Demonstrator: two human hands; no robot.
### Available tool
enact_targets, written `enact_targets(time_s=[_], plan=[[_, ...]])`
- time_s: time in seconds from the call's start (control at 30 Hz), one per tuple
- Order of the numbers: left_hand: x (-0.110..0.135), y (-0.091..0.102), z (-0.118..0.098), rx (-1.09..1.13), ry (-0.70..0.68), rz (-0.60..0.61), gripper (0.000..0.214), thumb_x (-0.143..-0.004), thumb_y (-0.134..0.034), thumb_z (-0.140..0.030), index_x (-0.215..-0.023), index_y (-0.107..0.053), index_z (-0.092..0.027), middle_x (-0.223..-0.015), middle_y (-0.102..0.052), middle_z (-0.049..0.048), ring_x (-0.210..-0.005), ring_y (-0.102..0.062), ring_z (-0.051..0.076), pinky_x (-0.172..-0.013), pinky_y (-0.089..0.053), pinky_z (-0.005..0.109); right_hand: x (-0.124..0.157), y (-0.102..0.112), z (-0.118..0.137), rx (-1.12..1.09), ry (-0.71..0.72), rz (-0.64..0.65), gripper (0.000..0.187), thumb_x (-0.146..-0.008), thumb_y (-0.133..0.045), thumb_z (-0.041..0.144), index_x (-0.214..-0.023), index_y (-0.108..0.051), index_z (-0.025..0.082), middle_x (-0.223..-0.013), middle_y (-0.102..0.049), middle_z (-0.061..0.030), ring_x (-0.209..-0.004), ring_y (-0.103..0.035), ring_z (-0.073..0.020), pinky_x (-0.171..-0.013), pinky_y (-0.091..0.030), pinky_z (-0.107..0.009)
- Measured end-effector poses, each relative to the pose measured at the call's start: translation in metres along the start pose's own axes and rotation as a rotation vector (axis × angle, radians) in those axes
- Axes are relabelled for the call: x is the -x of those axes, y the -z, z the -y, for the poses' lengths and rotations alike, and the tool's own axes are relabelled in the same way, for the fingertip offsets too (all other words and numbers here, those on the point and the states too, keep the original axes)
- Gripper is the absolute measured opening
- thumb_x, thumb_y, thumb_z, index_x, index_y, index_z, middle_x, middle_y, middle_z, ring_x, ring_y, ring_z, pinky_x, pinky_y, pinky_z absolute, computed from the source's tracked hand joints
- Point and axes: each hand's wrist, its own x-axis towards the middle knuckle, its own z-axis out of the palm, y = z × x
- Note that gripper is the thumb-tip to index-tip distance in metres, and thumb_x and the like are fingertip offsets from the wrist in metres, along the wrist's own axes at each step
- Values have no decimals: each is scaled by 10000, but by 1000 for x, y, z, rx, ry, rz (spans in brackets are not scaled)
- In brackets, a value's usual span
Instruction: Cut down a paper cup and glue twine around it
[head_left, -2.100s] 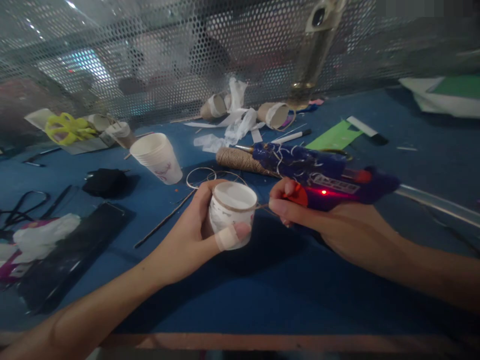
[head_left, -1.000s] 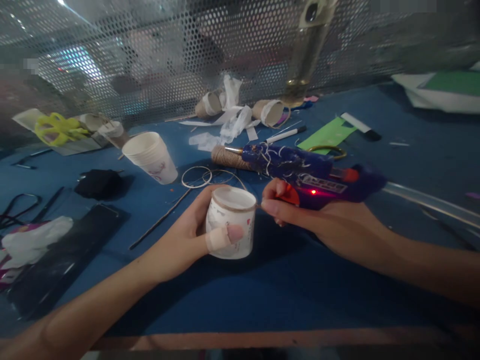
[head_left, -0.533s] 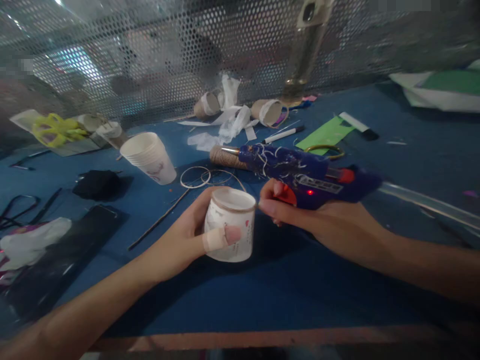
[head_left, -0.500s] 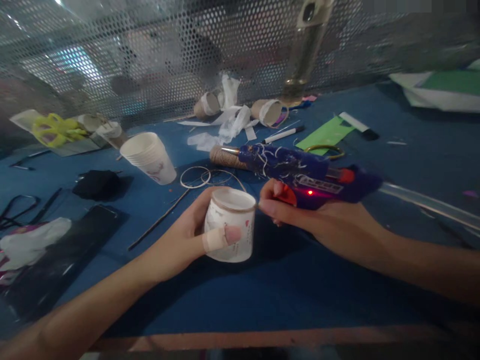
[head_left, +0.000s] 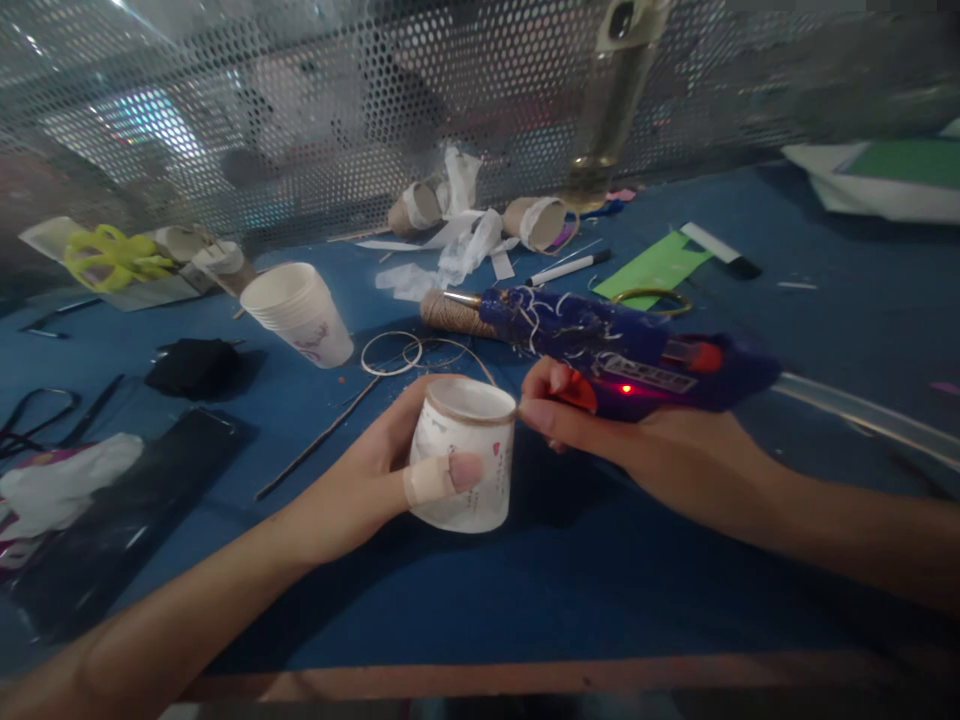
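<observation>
My left hand (head_left: 375,480) is wrapped round a small white paper cup (head_left: 465,460), its bandaged thumb across the cup's front. Thin brown twine circles the cup's rim. My right hand (head_left: 637,440) grips a blue glue gun (head_left: 622,345) with an orange trigger and a lit red lamp; its index fingertip presses against the cup's rim on the right side. A clear glue stick (head_left: 862,410) sticks out of the gun's back. A spool of brown twine (head_left: 450,312) lies just behind the cup, by the gun's nozzle.
A stack of white cups (head_left: 296,312) stands at the left, loose twine loops (head_left: 405,352) beside it. Cardboard rolls (head_left: 536,222) and white scraps lie by the perforated metal screen (head_left: 300,120). Yellow scissors (head_left: 112,255), a black phone (head_left: 127,520), a pen (head_left: 566,268) and green paper (head_left: 652,268) lie on the blue table.
The cup has sunk slightly and turned a little in my left hand. My right fingertip stays at the rim and the glue gun has barely shifted.
</observation>
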Motion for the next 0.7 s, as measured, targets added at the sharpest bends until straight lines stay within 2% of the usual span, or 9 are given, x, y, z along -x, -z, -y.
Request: enact_targets(time_s=[0.17, 0.33, 0.57, 0.7], plan=[[2, -1, 0, 5, 28, 27, 396, -927, -764, -393, -1298, -666, -296, -1193, -709, 51, -1116, -673, 282, -889, -548, 337, 1, 0, 3, 2, 53, 30, 223, -900, -669, 431, -730, -633, 291, -609, -590, 36, -649, -598, -178, -859, -583, -347], [3, -5, -4, -39, 94, 44, 541, -917, -755, -495, -1381, -596, -268, -1318, -702, 99, -1233, -649, 351, -920, -551, 380, 1, 0, 2, 17, 78, 59, 274, -932, -627, 434, -707, -627, 279, -661, -633, 30, -686, -623, -170, -858, -581, -324], [0, -6, -6, -116, 46, 75, 433, -996, -679, -459, -1371, -631, -249, -1396, -699, 83, -1343, -607, 313, -1046, -505, 351, 1, -3, 1, 11, 28, 2, 235, -878, -668, 462, -719, -629, 293, -652, -576, 31, -712, -623, -185, -889, -587, -335], [-1, -5, -4, -121, 56, 38, 530, -954, -737, -479, -1421, -576, -287, -1322, -715, 72, -1243, -651, 299, -986, -526, 354, 2, -3, -1, 18, 37, -20, 219, -865, -685, 466, -729, -634, 302, -661, -583, 35, -764, -640, -195, -940, -571, -347]])
